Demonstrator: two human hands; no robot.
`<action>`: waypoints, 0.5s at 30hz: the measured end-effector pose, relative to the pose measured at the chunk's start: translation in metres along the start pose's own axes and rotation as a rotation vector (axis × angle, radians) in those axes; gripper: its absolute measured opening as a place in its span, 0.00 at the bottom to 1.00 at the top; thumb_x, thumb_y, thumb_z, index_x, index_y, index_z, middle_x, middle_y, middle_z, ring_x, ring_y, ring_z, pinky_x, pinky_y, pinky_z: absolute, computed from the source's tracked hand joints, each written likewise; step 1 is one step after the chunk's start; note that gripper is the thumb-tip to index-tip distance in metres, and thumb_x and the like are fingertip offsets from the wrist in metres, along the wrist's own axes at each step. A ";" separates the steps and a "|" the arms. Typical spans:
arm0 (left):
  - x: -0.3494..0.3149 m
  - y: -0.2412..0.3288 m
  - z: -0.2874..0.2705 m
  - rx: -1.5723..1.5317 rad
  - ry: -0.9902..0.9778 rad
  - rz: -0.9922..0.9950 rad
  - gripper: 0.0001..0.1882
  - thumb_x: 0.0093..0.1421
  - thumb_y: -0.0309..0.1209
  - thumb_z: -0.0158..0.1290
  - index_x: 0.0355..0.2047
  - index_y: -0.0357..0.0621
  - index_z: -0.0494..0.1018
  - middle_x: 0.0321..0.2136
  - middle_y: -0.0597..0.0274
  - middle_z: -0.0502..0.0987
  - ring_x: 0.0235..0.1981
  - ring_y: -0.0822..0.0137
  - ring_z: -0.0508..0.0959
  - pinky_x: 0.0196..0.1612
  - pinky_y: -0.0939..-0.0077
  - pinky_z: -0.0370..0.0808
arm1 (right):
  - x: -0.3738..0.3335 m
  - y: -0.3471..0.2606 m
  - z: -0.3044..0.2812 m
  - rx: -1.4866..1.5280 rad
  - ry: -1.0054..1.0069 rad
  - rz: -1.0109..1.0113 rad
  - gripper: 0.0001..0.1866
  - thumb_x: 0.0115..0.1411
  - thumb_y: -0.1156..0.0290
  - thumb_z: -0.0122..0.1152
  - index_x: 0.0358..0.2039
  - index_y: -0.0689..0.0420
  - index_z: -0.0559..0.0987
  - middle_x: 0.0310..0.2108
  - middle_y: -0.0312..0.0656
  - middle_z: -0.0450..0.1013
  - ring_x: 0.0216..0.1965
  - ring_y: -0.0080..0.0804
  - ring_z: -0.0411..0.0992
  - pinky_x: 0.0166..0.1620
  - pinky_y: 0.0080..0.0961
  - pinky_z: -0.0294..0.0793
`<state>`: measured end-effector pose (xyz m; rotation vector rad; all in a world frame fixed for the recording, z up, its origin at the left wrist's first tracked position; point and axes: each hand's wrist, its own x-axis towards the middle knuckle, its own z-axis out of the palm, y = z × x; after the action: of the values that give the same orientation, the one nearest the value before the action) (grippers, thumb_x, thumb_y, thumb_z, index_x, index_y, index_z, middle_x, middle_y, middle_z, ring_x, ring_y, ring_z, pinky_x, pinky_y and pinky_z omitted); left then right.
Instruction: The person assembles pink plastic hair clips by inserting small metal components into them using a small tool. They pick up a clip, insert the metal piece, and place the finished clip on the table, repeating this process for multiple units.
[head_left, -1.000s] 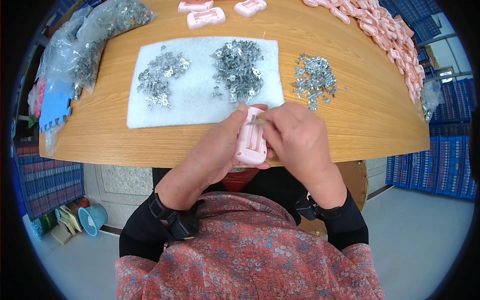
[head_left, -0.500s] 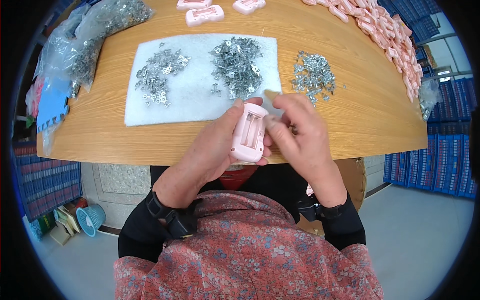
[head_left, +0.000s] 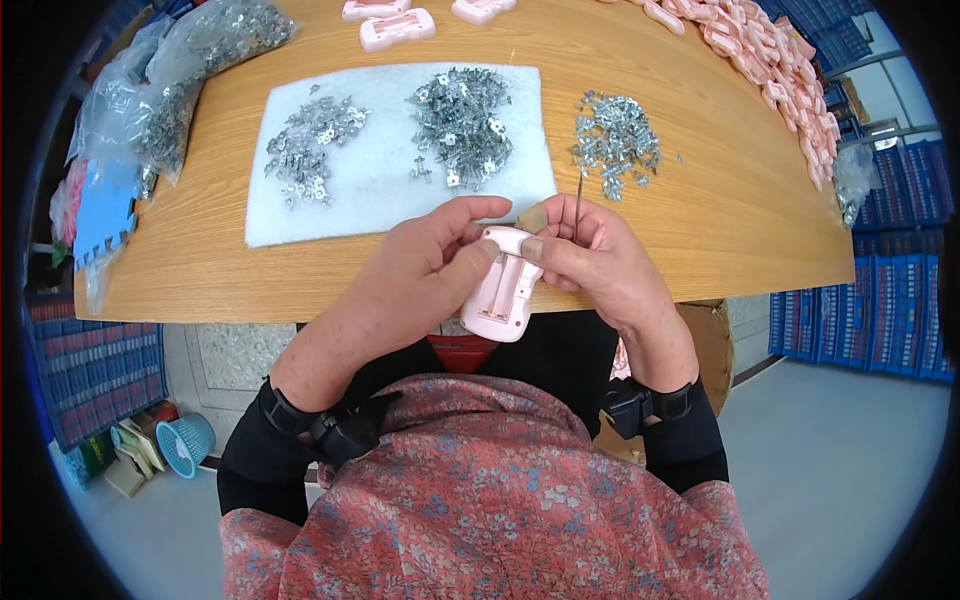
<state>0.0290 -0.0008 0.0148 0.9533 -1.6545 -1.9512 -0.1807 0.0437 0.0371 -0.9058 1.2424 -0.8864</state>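
Note:
Over the table's front edge, a pink plastic housing (head_left: pixel 497 290) with a two-slot battery compartment is tilted between my hands. My left hand (head_left: pixel 425 262) has its thumb on the housing's upper left edge and its index finger stretched out above; its other fingers are partly hidden behind. My right hand (head_left: pixel 600 255) pinches the housing's upper right corner, its thumb on the face. A tan cover (head_left: pixel 532 218) sits on a right fingertip. A thin metal rod (head_left: pixel 578 205) stands up from among the right fingers; its lower end is hidden.
A white foam mat (head_left: pixel 385 215) bears two piles of small metal battery contacts (head_left: pixel 462 130). Another metal pile (head_left: pixel 615 140) lies right of it. Pink housings (head_left: pixel 397 30) lie at the back, with a heap (head_left: pixel 760 60) far right. Bags of metal parts (head_left: pixel 170 110) stand left.
The housing has dropped slightly toward me. My right thumb has come onto its upper corner, and my left index finger has stretched out. The metal rod now shows upright at my right hand.

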 end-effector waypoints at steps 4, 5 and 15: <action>0.000 0.019 0.000 0.356 -0.088 0.066 0.19 0.67 0.27 0.44 0.58 0.38 0.67 0.43 0.60 0.77 0.40 0.74 0.78 0.42 0.79 0.76 | -0.003 0.001 -0.002 -0.060 0.000 0.008 0.13 0.59 0.68 0.67 0.40 0.62 0.76 0.30 0.30 0.73 0.28 0.12 0.67 0.33 0.11 0.67; 0.002 0.013 0.001 0.427 -0.048 0.153 0.20 0.67 0.27 0.43 0.58 0.39 0.67 0.42 0.60 0.77 0.39 0.73 0.78 0.41 0.78 0.76 | -0.005 0.001 -0.001 -0.075 0.001 0.004 0.13 0.60 0.68 0.67 0.40 0.62 0.76 0.30 0.30 0.73 0.28 0.12 0.66 0.32 0.11 0.66; -0.001 0.006 0.000 -0.787 -0.075 -0.096 0.25 0.70 0.45 0.43 0.58 0.39 0.65 0.30 0.66 0.69 0.26 0.73 0.70 0.35 0.72 0.74 | -0.008 0.010 0.014 0.012 0.134 -0.286 0.14 0.63 0.73 0.63 0.47 0.63 0.74 0.29 0.27 0.69 0.28 0.11 0.64 0.33 0.12 0.65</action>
<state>0.0293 -0.0011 0.0209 0.6456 -0.7306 -2.4161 -0.1667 0.0557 0.0321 -1.0453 1.2378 -1.1962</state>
